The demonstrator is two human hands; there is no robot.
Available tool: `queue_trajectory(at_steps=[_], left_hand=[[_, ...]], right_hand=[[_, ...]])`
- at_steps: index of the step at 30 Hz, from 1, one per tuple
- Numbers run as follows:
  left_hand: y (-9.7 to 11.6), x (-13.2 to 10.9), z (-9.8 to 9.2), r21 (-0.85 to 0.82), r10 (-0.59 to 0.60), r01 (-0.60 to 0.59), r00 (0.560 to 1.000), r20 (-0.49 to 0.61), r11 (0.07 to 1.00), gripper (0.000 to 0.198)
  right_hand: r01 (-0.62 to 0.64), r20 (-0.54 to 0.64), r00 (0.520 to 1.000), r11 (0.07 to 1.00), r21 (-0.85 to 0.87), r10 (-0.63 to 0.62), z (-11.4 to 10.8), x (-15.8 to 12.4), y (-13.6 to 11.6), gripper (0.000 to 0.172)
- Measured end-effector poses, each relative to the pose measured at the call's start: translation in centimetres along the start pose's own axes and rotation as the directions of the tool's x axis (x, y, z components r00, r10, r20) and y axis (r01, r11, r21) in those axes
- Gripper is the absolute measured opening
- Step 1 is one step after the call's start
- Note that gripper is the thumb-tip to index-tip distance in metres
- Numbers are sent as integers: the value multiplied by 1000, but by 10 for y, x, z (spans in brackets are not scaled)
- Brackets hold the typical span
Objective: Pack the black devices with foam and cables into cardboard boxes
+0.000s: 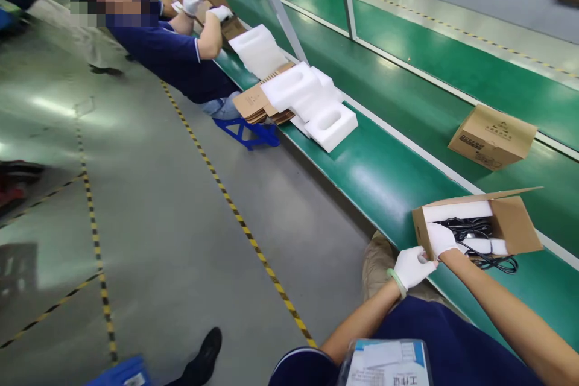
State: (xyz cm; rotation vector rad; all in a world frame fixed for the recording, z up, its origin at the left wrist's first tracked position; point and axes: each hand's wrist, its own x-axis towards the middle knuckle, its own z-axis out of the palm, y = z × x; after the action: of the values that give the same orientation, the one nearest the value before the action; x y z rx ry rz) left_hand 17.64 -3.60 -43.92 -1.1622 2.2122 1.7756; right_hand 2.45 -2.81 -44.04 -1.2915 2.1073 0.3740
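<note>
An open cardboard box [518, 226] stands on the green bench [380, 163] at the right. White foam [459, 211] and coiled black cables [470, 229] lie inside it, and a cable loop hangs over its near side. My left hand [412, 267], in a white glove, is closed at the box's near left corner, with the thumb and fingers on the cardboard edge. My right hand [441, 241], also gloved, reaches into the left end of the box beside the cables; its fingers are hidden there.
A closed cardboard box [493, 136] sits on the green conveyor behind. White foam pieces [332, 123] and flattened cardboard [253, 102] lie further left on the bench. Beyond them a person in a navy shirt [167, 54] handles cardboard. A blue stool [248, 132] stands below.
</note>
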Motion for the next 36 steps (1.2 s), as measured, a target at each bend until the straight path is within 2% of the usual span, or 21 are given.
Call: queue_trajectory(at_steps=[3,6,8,10,12,13,16,18,19,20,22,23,24,25,27,29,30,31,32,33,36], left_hand=[[9,0,-1,127,128,-122,991,-46,984,20],[10,2,-8,304,123,-63,976,-182,951,14],[7,8,-20,385,77,31,962,-263,923,21],[5,19,-37,433,71,60,958,-279,900,27],[7,32,-58,471,102,42,956,-276,881,29],[10,37,-68,488,109,46,952,-284,872,29],[35,42,-82,558,174,42,929,-328,829,17],[61,33,-71,664,387,-123,883,-267,738,24],[75,26,-59,721,530,-269,833,-159,638,37],[88,19,-42,742,647,-446,762,21,501,48],[108,7,-4,666,727,-716,569,384,209,64],[115,5,13,637,719,-763,504,478,112,66],[119,6,28,640,697,-766,492,521,63,60],[123,10,38,657,665,-752,516,540,50,51],[128,24,39,693,575,-715,606,550,91,36],[134,40,20,681,484,-716,655,580,154,26],[138,47,6,659,459,-729,656,599,182,24],[142,53,-9,629,451,-749,644,618,208,25],[146,57,-23,592,448,-771,626,638,234,28],[151,60,-35,547,443,-796,601,665,258,32],[162,71,-52,441,362,-836,542,759,328,37]], right_hand=[[-3,-67,998,1000,20,4,-4,-12,-5,22],[97,-231,969,995,27,-88,4,-49,11,31],[132,-432,895,991,16,-112,24,-87,39,33],[-39,-578,814,999,36,53,54,-121,77,27],[-299,-586,769,954,25,256,87,-141,113,32],[-364,-573,759,931,20,309,103,-144,127,39],[-370,-500,786,925,88,362,135,-128,142,49],[-328,-447,801,916,230,399,142,-113,135,35],[-299,-421,807,901,314,414,141,-108,130,30],[-256,-402,817,884,391,414,137,-107,125,27],[-132,-413,844,878,459,342,124,-117,117,26],[-77,-442,848,894,442,292,114,-127,116,24],[-34,-481,842,915,402,242,103,-139,117,22],[-10,-526,825,935,354,208,92,-152,119,20],[-39,-621,749,951,305,230,68,-176,124,18],[-112,-735,593,937,330,329,46,-194,127,20],[-147,-786,504,933,330,357,35,-198,126,23],[-174,-826,441,936,305,351,25,-199,123,27],[-182,-854,421,951,251,306,17,-197,119,32],[-171,-862,449,970,175,235,9,-192,114,37],[-82,-737,669,995,54,95,-4,-159,102,42]])
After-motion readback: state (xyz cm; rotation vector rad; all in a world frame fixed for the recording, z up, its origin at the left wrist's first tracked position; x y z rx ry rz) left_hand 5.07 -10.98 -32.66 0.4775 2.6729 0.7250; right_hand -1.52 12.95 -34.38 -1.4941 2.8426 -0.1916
